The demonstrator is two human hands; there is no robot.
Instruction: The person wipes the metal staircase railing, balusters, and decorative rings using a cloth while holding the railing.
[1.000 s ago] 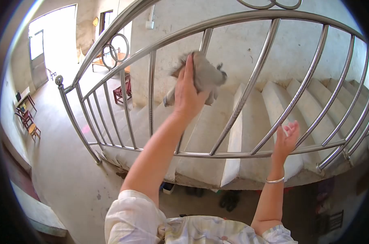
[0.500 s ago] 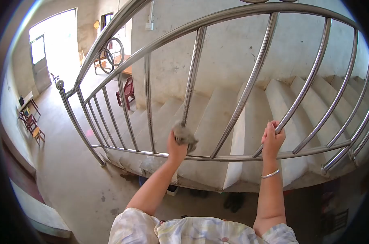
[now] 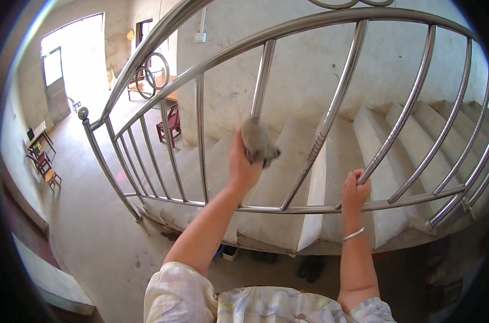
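Presently, the left hand (image 3: 245, 168) wraps its fingers around the grey cloth (image 3: 259, 139) at a baluster (image 3: 264, 81); the right hand (image 3: 356, 192) clenches another baluster (image 3: 399, 124). Caution: a slack grip can let the bunched cloth slip.

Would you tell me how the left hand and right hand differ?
The left hand holds a gray cloth against a railing bar; the right hand grips another bar. A bracelet circles the right hand's wrist; the left hand's wrist is bare. Both hands are at the same metal railing.
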